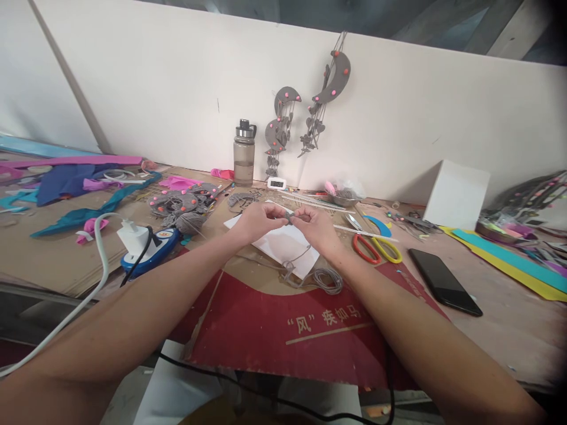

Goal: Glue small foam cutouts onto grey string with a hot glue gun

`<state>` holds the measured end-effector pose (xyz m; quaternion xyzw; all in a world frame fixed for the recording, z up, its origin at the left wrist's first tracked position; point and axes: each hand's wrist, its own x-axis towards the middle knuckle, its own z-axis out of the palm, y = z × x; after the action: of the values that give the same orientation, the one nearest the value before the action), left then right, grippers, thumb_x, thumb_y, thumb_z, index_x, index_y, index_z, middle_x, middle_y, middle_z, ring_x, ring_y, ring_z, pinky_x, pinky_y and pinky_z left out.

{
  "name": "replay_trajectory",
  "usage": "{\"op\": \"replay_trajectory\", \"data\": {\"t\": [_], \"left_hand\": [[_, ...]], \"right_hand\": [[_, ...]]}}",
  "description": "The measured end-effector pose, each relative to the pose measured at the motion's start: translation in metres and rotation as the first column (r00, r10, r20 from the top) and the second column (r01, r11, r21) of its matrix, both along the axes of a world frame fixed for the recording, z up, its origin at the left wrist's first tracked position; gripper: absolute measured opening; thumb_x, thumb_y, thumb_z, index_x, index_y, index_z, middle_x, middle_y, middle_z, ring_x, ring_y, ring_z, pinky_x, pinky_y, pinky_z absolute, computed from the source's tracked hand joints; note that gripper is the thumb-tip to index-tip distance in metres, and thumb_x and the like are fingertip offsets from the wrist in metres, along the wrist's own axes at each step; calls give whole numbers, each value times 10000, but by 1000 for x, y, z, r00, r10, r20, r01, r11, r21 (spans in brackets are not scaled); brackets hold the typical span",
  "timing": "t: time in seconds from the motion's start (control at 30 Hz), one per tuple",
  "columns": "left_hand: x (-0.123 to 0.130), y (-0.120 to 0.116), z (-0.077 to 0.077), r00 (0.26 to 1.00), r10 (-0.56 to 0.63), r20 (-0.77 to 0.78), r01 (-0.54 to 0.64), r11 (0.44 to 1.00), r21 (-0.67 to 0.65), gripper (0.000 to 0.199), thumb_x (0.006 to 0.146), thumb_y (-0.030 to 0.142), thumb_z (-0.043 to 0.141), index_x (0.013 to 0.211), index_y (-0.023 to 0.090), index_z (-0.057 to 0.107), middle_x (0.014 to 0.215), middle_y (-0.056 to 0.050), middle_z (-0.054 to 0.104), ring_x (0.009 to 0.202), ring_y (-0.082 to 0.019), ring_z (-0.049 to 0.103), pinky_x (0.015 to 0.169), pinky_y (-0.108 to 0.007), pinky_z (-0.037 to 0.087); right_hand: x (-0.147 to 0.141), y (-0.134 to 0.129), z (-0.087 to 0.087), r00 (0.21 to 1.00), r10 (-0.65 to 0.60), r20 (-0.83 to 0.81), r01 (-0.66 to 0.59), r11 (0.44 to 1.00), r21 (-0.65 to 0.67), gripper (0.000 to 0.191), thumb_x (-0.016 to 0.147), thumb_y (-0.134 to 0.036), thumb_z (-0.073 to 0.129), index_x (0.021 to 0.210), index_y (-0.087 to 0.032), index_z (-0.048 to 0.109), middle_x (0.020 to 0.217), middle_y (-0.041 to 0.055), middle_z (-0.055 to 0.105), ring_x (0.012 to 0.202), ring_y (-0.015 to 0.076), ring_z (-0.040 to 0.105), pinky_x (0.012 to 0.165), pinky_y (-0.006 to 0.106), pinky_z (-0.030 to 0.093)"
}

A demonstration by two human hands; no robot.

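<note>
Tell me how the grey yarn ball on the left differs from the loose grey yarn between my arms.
The yarn ball is wound into a compact round bundle, while the loose yarn lies in open loops. The ball sits beside grey cutouts with pink dots; the loose yarn spreads over the white paper and the cardboard. Both are grey.

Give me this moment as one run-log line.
left hand: pinching small grey piece; right hand: pinching same piece; beneath: white sheet; sheet's near edge: grey cord; right: black phone
</note>
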<state>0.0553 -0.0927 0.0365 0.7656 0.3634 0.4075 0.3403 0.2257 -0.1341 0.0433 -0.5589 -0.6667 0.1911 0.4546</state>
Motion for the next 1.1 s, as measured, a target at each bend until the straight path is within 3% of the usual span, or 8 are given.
{"op": "replay_trajectory", "data": {"t": [0.27,0.4,0.6,0.7,0.93,1.1], "left_hand": [[-2,3,1,981,25,-191,20,972,232,172,710,322,618,704,165,686,666,-12,652,609,-112,530,550,-222,359],[-4,0,6,976,41,-214,10,973,230,153,709,299,608,687,166,681,650,-6,640,592,-105,509,543,-223,337],[-6,-7,17,988,148,-52,-148,989,1,116,669,261,622,629,155,644,545,25,547,519,-87,443,521,-233,310],[-7,-5,17,978,201,58,-196,977,-79,117,657,263,641,613,155,629,518,28,528,486,-82,429,498,-235,304],[-17,19,4,943,240,233,-222,970,-101,164,643,269,655,555,164,565,486,27,499,444,-77,405,452,-226,300],[-30,36,2,844,324,428,-266,945,-191,120,615,232,677,599,155,586,516,14,525,456,-71,423,438,-209,295]], "right_hand": [[0,-1,0,995,64,74,-63,998,-22,177,713,-357,552,732,-186,592,627,-30,521,596,111,417,580,242,320],[-2,-2,0,993,66,99,-65,998,-10,173,725,-356,564,740,-186,588,627,-37,466,603,112,403,591,252,316],[-6,-7,1,994,78,80,-80,996,26,241,784,-329,527,986,-198,533,673,-48,464,623,121,444,613,260,356],[-8,-8,-1,991,111,76,-115,993,41,191,809,-321,503,950,-198,542,720,-27,522,660,125,479,637,264,373],[-17,-17,3,985,134,110,-138,990,30,176,830,-300,486,898,-184,599,741,-7,581,685,125,502,655,264,381],[-25,-30,14,978,205,24,-206,978,25,186,845,-312,489,898,-187,616,756,-13,591,651,106,490,625,248,383]]}}
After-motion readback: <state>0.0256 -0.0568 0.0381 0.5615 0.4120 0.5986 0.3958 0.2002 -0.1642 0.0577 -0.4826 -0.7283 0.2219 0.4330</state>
